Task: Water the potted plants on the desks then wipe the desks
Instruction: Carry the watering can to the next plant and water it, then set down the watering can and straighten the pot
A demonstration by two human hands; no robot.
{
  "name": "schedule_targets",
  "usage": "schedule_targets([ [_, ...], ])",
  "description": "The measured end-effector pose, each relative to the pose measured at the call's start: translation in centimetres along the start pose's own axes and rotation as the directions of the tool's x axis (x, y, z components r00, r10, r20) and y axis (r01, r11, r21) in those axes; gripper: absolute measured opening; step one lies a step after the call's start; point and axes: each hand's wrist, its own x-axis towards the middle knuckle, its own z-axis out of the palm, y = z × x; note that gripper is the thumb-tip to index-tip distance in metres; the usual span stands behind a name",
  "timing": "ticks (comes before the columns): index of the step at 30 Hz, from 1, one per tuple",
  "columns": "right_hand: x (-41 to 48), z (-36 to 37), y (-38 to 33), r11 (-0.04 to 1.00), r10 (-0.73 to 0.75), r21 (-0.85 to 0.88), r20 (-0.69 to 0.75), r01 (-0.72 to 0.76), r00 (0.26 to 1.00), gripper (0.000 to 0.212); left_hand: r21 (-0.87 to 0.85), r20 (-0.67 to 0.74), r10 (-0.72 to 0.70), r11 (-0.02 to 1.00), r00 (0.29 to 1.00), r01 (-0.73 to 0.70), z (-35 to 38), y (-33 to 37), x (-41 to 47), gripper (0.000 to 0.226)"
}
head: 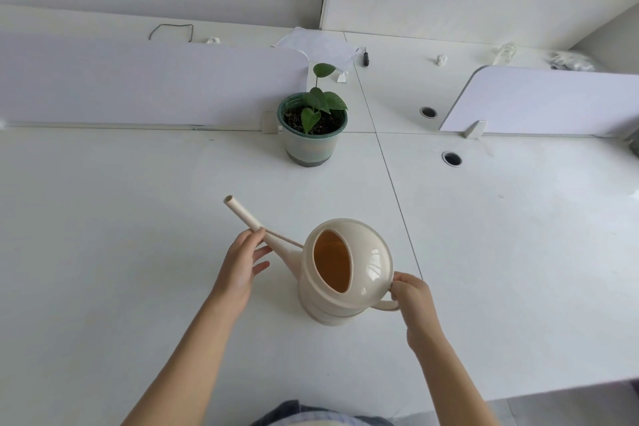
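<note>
A cream watering can stands on the white desk in front of me, its long spout pointing up and to the left. My right hand grips the can's handle on its right side. My left hand touches the spout near its base, thumb and forefinger against it, the other fingers spread. A small green plant grows in a green and white pot farther back on the desk, beside the end of a divider panel.
Two white divider panels stand across the back of the desk. Two round cable holes lie to the right. Beyond the panels are papers, a black pen, crumpled tissue and a clear bottle.
</note>
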Motion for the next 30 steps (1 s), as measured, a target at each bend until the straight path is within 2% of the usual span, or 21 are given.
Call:
schedule_targets([
  [8, 0.6, 1.8, 1.7, 0.989, -0.037, -0.140, 0.110, 0.052, 0.993, 0.013, -0.134, -0.095, 0.007, 0.991, 0.995, -0.020, -3.4, -1.2, -1.8, 0.018],
  [17, 1.8, 3.1, 2.3, 0.986, -0.027, -0.158, 0.138, 0.049, 0.990, 0.014, -0.170, -0.178, 0.011, 0.985, 0.984, -0.042, -4.0, -1.4, -2.2, 0.020],
  [20, 2.0, 3.1, 2.5, 0.990, -0.007, -0.135, 0.153, 0.028, 0.988, 0.015, -0.110, -0.171, 0.006, 0.994, 0.985, -0.025, -3.9, -1.4, -2.3, 0.018],
  [25, 2.8, 2.1, 2.2, 1.000, 0.005, -0.026, 0.162, -0.001, 0.987, 0.026, 0.231, -0.250, 0.063, 0.973, 0.966, -0.004, -3.7, -0.6, -3.6, 0.019],
  [30, 5.1, 1.6, 0.1, 0.997, -0.050, -0.045, 0.129, 0.056, 0.990, 0.036, 0.275, -0.185, 0.157, 0.956, 0.970, -0.102, -2.3, 2.8, -4.3, 0.035],
])
